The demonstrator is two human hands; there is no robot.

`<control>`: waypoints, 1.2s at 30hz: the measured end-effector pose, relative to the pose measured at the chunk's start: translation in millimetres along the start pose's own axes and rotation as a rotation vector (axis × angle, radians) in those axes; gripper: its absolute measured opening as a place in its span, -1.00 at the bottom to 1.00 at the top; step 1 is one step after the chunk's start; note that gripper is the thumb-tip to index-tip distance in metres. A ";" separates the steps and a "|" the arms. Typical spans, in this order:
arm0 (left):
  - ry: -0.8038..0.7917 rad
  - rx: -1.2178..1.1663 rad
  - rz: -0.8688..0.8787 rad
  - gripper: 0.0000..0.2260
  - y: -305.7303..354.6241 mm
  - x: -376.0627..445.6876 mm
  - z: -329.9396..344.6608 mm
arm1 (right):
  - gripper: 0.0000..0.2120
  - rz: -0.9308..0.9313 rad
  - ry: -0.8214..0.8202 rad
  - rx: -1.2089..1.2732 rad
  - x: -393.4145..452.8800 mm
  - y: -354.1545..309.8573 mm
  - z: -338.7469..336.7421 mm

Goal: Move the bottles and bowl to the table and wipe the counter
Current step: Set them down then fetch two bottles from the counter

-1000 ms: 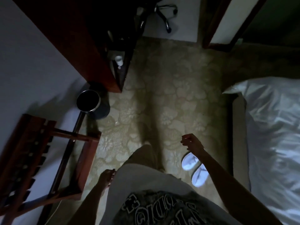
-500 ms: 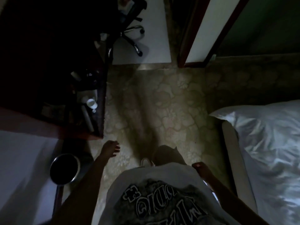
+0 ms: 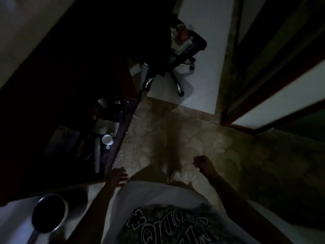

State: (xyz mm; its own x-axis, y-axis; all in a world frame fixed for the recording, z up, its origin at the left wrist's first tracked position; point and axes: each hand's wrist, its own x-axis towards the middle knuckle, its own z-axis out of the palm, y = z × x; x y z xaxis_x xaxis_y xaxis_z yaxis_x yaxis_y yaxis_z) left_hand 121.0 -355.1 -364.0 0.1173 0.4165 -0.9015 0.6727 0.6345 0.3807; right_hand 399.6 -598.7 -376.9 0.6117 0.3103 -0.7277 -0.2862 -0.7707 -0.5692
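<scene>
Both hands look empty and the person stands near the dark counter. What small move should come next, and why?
Probably step closer and reach the left hand toward the counter. That hand is open, empty and already beside the counter's near corner, while the white cup and the dim items around it sit farther along. The right hand is curled and holds nothing visible.

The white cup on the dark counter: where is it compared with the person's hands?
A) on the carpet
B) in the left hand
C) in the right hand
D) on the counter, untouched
D: the white cup stands on the counter, while the left hand and the right hand are both empty, over the carpet.
</scene>
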 end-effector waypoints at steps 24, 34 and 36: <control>1.256 -0.232 1.026 -0.83 421.6 -227.4 -221.2 | -0.24 -1.124 -0.689 0.052 -43.4 -683.2 186.4; 1.398 0.114 0.468 -0.53 457.1 -165.6 -374.9 | 0.21 -1.200 -0.566 -0.587 -107.1 -695.4 256.3; 1.296 0.172 0.344 -0.44 460.2 -153.2 -381.5 | 0.16 -1.230 -0.519 -0.636 -111.1 -692.5 265.8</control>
State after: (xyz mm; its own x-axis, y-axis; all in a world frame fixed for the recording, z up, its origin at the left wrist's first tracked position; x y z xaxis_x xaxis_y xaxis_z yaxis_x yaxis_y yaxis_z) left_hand 133.9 121.5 27.7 -0.4068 0.9068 0.1106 0.8424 0.3255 0.4294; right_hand 333.9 48.5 -3.5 -0.1405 0.9887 -0.0533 0.6523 0.0519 -0.7562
